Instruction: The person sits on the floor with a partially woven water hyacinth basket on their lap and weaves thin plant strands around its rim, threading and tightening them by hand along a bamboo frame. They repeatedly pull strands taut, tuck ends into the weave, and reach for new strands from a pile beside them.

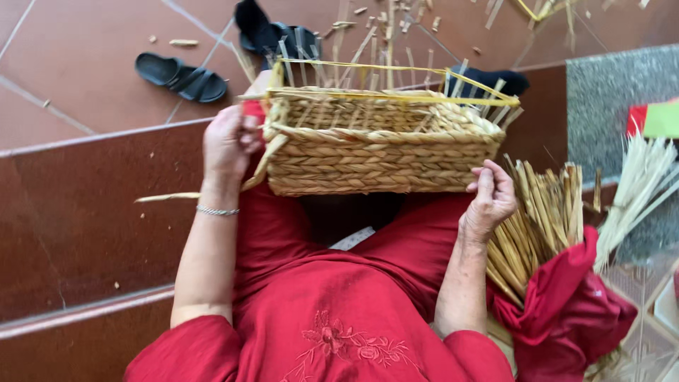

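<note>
Around: bundle of straw stalks just right of the right hand, wrapped low in red cloth; black sandals on the tiled floor beyond the left hand.
Basket: woven basket, rectangular, braided tan walls, loose upright stalks and a yellow frame at its rim; on the lap, between both hands.
Left hand: fingers closed on a strand at the basket's left corner.
Right hand: fingers loosely curled, fingertips at the basket's lower right corner.

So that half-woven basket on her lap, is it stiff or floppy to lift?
Probably fairly stiff: the basket keeps its boxy shape between the left hand and right hand. Likely light, being plaited straw. The loose upright strands look bendy.
</note>
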